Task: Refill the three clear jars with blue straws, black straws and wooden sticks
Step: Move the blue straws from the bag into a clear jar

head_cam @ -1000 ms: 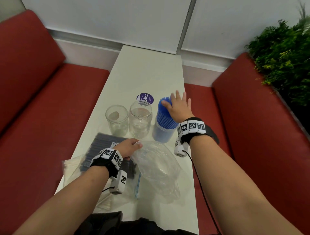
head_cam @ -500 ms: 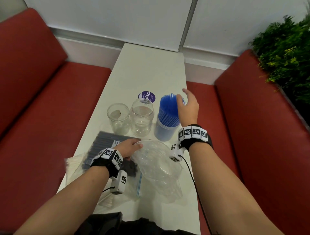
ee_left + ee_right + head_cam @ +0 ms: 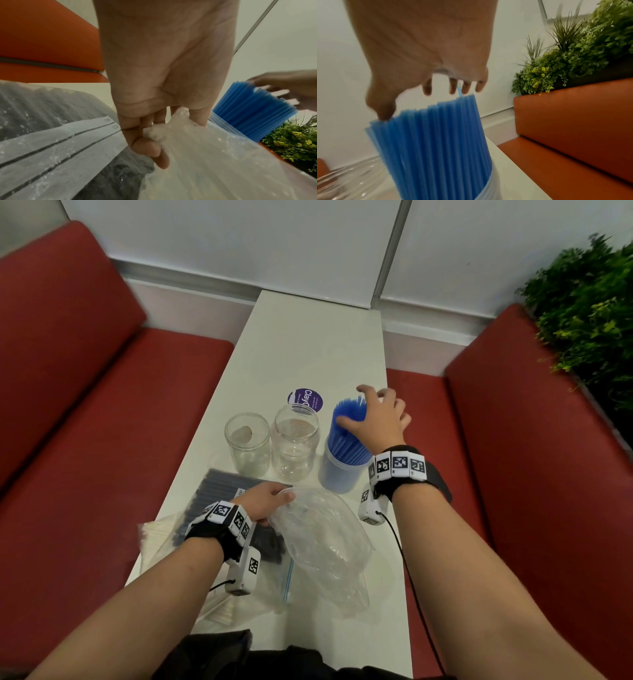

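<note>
We are spreading our right hand (image 3: 375, 419) over the blue straws (image 3: 346, 436) to level them in their jar (image 3: 337, 477), while our left hand (image 3: 265, 501) is pinching the emptied bag (image 3: 322, 546) aside.

Clear glossy jars (image 3: 247, 441), crinkled transparent plastic bag (image 3: 322, 546), smooth matt white table (image 3: 308, 350)

Left hand (image 3: 265, 501) pinched in a grip, right hand (image 3: 375, 419) spread, fingers loose.
</note>
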### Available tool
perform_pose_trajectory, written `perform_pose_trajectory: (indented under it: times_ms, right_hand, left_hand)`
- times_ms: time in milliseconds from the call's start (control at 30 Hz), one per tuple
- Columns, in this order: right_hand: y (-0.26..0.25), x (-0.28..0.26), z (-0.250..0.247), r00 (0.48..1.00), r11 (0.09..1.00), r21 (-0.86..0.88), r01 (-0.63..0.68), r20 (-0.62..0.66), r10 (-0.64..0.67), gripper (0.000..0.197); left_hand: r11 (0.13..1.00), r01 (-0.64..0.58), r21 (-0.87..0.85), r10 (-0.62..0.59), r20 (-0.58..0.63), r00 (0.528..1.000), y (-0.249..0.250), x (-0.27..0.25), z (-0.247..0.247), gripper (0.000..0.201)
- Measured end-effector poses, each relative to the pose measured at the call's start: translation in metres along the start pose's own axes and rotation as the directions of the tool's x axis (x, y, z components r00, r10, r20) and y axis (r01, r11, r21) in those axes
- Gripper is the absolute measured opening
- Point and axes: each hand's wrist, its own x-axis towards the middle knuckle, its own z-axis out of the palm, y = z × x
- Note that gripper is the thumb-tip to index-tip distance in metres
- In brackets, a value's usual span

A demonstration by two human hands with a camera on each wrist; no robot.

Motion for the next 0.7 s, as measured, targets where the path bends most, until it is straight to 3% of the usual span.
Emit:
perform_pose_trajectory:
  times_ms: [33, 100, 167, 300, 367, 500, 533, 600, 667, 700]
  right_hand:
    - [-0.003, -0.005, -0.003, 0.991, 0.996, 0.078, 0.045, -0.128, -0.034, 0.056]
    - [-0.013, -0.015, -0.007, 0.922, 0.975, 0.150, 0.164, -0.376, -0.097, 0.038]
    - [-0.019, -0.023, -0.008, 0.888, 0.972, 0.102, 0.212, -0.435, -0.148, 0.027]
    - [-0.011, -0.021, -0.013, 0.982, 0.971, 0.197, 0.137, -0.154, -0.108, 0.029]
    - [-0.005, -0.021, -0.015, 0.993, 0.985, 0.137, 0.102, -0.069, -0.093, 0.031]
    - [0.003, -0.019, -0.014, 0.938, 0.992, 0.064, 0.109, -0.336, -0.081, 0.036]
    - [0.005, -0.018, -0.011, 0.955, 0.997, 0.030, 0.078, -0.288, -0.066, 0.044]
    - [0.007, -0.016, -0.004, 1.000, 1.000, -0.026, 0.016, -0.015, -0.016, 0.060]
    - [0.013, -0.016, 0.004, 0.981, 0.999, -0.035, -0.007, 0.195, 0.014, 0.068]
    - [0.015, -0.017, 0.006, 0.980, 1.000, -0.003, -0.004, 0.197, 0.005, 0.067]
  left_hand:
    - [0.999, -0.012, -0.033, 0.011, -0.006, 1.000, 0.002, 0.000, 0.000, 0.044]
    - [0.999, -0.014, -0.039, 0.012, -0.044, 0.999, 0.006, -0.002, 0.001, 0.054]
    - [1.000, -0.005, 0.022, 0.007, -0.088, 0.996, 0.009, -0.001, 0.002, 0.053]
    - [1.000, 0.011, -0.016, -0.012, -0.069, 0.998, 0.011, 0.001, 0.007, 0.042]
    - [1.000, 0.012, -0.026, -0.013, -0.043, 0.999, 0.011, -0.001, 0.009, 0.037]
    - [0.994, -0.003, -0.109, 0.005, 0.014, 1.000, 0.008, -0.003, 0.012, 0.024]
    - [0.994, 0.001, -0.109, 0.001, 0.018, 1.000, 0.007, -0.004, 0.013, 0.023]
    - [0.994, 0.001, -0.108, 0.000, 0.014, 1.000, 0.009, -0.005, 0.015, 0.026]
    - [0.993, -0.001, -0.117, 0.002, 0.007, 1.000, 0.012, -0.007, 0.017, 0.026]
    - [0.993, -0.003, -0.120, 0.004, 0.007, 1.000, 0.013, -0.007, 0.018, 0.024]
